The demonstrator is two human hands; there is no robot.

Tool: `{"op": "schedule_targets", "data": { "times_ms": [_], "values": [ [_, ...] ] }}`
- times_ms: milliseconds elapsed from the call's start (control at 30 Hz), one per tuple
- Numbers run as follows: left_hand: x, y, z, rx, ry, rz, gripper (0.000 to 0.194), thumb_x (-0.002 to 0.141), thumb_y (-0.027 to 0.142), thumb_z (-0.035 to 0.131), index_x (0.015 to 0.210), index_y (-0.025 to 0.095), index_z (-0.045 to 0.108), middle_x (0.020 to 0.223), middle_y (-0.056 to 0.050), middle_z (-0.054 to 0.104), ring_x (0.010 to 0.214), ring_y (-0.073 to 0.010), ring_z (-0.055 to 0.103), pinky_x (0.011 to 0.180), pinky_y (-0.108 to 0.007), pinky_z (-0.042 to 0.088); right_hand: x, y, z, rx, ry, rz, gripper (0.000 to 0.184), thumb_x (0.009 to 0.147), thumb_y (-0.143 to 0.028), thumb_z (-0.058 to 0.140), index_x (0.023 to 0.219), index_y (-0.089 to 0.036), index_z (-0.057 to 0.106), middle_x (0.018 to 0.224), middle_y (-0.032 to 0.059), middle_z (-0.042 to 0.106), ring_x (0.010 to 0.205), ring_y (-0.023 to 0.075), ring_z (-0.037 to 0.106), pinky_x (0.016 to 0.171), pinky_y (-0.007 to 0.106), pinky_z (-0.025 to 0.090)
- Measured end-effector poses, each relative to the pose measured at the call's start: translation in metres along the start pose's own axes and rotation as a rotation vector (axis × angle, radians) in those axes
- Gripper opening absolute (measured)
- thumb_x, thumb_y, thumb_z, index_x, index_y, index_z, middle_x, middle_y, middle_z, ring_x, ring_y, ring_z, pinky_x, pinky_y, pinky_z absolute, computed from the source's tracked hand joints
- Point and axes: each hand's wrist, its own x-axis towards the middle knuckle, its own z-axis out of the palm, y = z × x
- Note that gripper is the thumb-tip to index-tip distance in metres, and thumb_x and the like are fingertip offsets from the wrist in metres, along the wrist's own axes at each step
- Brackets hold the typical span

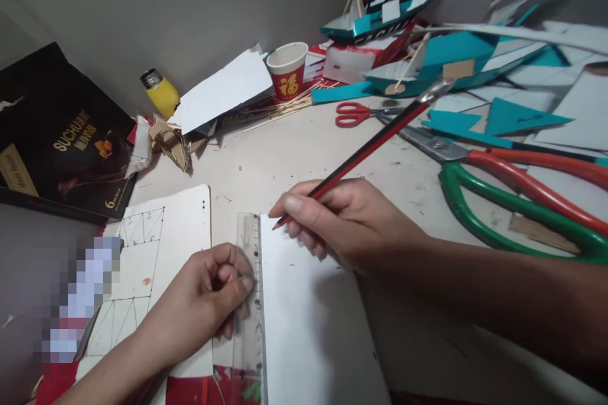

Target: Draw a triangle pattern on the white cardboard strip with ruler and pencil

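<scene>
White sheet (289, 335) lies at 6 o'clock from the pencil point; ruler (247, 345) runs along its left edge, presumably as guide. Left fingers (221, 257), curled nearly closed on the ruler at 8, seem to steady it. Right fingers (304, 210) pinch the pencil (365, 150), point angled rulerward; contact uncertain. Large shears (475, 160), 3 o'clock, crowd the right forearm; paper cup (288, 76) at 12.

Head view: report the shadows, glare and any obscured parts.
In the head view, a soft shadow darkens the white sheet below the right hand; also in the head view, a glint sits on the pencil's metal end, and a pixelated patch hides detail at left.
</scene>
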Motion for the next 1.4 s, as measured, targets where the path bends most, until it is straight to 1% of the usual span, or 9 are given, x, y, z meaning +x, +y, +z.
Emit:
{"op": "schedule_targets", "data": {
  "times_ms": [100,167,500,867,933,1033,1133,1200,1400],
  "values": [
    [0.001,-0.002,0.0,0.008,0.0,-0.002,0.028,0.092,0.045,0.06,0.086,0.018,0.054,0.056,0.007,0.049,0.039,-0.0051,0.044,0.038,-0.016,0.035,0.005,-0.003,-0.001,0.068,0.205,-0.021,0.036,0.094,-0.042,0.055,0.078,-0.013,0.068,0.058,-0.0002,0.057,0.045,0.0071,0.05,0.039,0.016,0.041],
    [0.001,-0.004,0.0,0.01,0.002,-0.001,0.028,0.091,0.045,0.061,0.085,0.018,0.055,0.056,0.008,0.048,0.039,-0.0052,0.044,0.038,-0.016,0.035,0.008,-0.005,-0.003,0.1,0.255,-0.025,0.034,0.095,-0.038,0.053,0.077,-0.013,0.067,0.059,0.0001,0.058,0.043,0.0066,0.05,0.037,0.016,0.041],
    [-0.001,-0.003,-0.001,-0.015,0.017,-0.026,0.031,0.09,0.048,0.063,0.089,0.018,0.056,0.057,0.006,0.053,0.038,-0.0051,0.046,0.037,-0.015,0.034,0.008,-0.001,0.003,0.121,0.201,0.056,0.03,0.093,-0.037,0.058,0.078,-0.012,0.067,0.06,-0.0006,0.059,0.043,0.0052,0.049,0.033,0.012,0.04],
    [0.0,0.0,0.0,0.008,0.002,-0.02,0.029,0.091,0.046,0.061,0.087,0.018,0.055,0.057,0.007,0.051,0.038,-0.0047,0.044,0.038,-0.015,0.034,0.008,-0.005,0.002,0.099,0.159,0.107,0.026,0.092,-0.036,0.058,0.081,-0.013,0.065,0.064,0.0006,0.06,0.046,0.0068,0.051,0.035,0.015,0.041],
    [0.0,0.002,-0.001,0.004,0.0,-0.02,0.028,0.091,0.045,0.062,0.087,0.018,0.056,0.057,0.007,0.05,0.038,-0.005,0.044,0.037,-0.016,0.034,0.006,-0.005,0.003,0.103,0.133,0.105,0.022,0.091,-0.033,0.058,0.08,-0.015,0.063,0.063,0.0001,0.061,0.045,0.007,0.05,0.036,0.015,0.04],
    [-0.001,0.004,-0.001,0.014,0.005,-0.018,0.024,0.092,0.041,0.061,0.089,0.018,0.056,0.058,0.007,0.051,0.04,-0.0056,0.046,0.039,-0.016,0.036,0.002,-0.007,0.004,0.072,0.027,0.054,0.014,0.087,-0.024,0.059,0.076,-0.016,0.06,0.06,-0.0022,0.059,0.046,0.0064,0.048,0.039,0.016,0.039],
    [0.0,0.004,0.0,0.013,0.008,-0.017,0.021,0.092,0.039,0.061,0.09,0.018,0.057,0.058,0.007,0.051,0.041,-0.0061,0.047,0.039,-0.017,0.037,-0.003,-0.009,0.005,-0.054,-0.113,-0.005,0.011,0.082,-0.014,0.056,0.071,-0.016,0.059,0.055,-0.0045,0.053,0.047,0.0061,0.045,0.042,0.017,0.035],
    [0.0,0.005,0.0,0.008,0.005,-0.01,0.021,0.092,0.039,0.062,0.089,0.018,0.056,0.057,0.007,0.051,0.04,-0.0062,0.047,0.039,-0.017,0.038,-0.005,-0.008,0.005,-0.152,-0.181,-0.05,0.011,0.08,-0.011,0.055,0.07,-0.016,0.059,0.055,-0.0049,0.052,0.049,0.0064,0.044,0.044,0.018,0.034],
    [0.0,0.006,0.0,0.009,-0.004,-0.005,0.022,0.092,0.039,0.061,0.087,0.018,0.056,0.055,0.008,0.049,0.038,-0.0054,0.045,0.038,-0.016,0.037,-0.004,-0.001,0.003,-0.387,-0.24,-0.199,0.01,0.078,-0.011,0.055,0.073,-0.017,0.062,0.06,-0.0056,0.054,0.054,0.0068,0.045,0.056,0.02,0.038]
  ]
}}
